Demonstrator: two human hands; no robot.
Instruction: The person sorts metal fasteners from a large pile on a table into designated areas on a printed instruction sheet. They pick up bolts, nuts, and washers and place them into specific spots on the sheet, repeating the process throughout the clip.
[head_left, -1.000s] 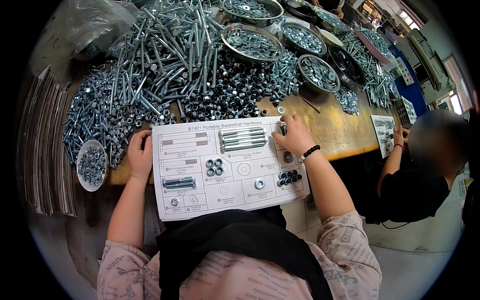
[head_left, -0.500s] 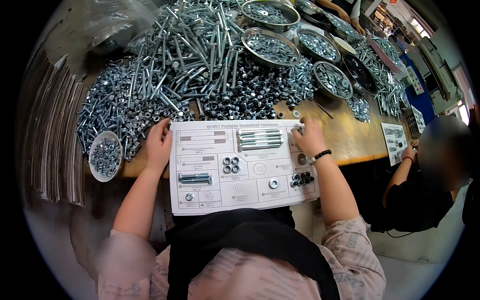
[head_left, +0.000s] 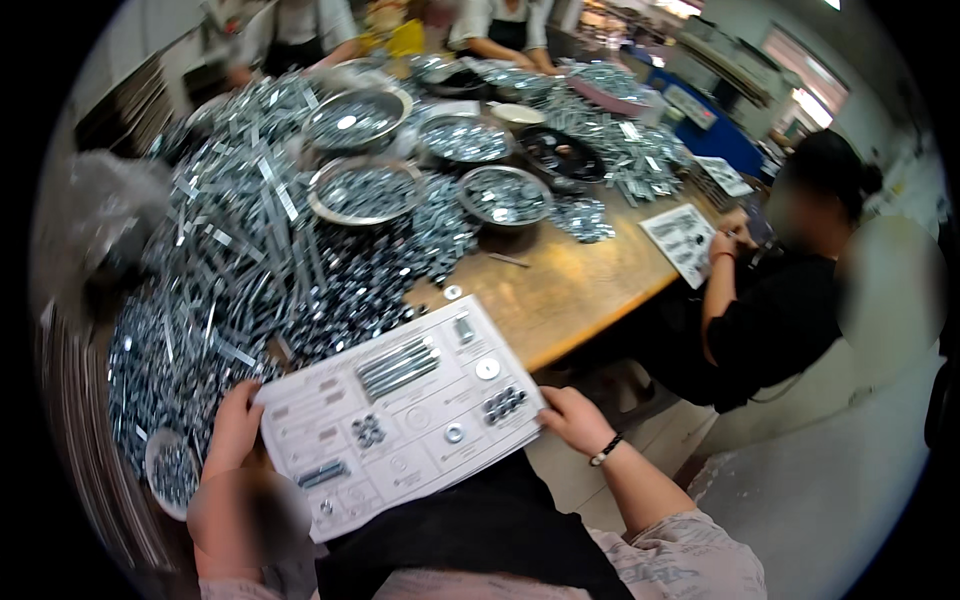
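A white printed sheet (head_left: 400, 420) carries sorted hardware: long bolts (head_left: 398, 366), a group of dark nuts (head_left: 503, 403), a washer (head_left: 487, 368) and other small pieces. My left hand (head_left: 235, 432) grips the sheet's left edge. My right hand (head_left: 575, 418), with a dark wristband, holds its right edge. The sheet is lifted and tilted, half over the wooden table's (head_left: 570, 285) front edge and half over my dark apron (head_left: 470, 525).
A large heap of silver bolts and nuts (head_left: 270, 260) covers the table's left and back. Several metal bowls (head_left: 505, 195) of parts stand behind. A small bowl (head_left: 172, 470) sits at lower left. A seated person (head_left: 775, 300) works at right; others stand at the far end.
The sheet has been lifted off the table and pulled toward me, both hands now at its side edges. My head has turned right, so the person at right fills more of the view.
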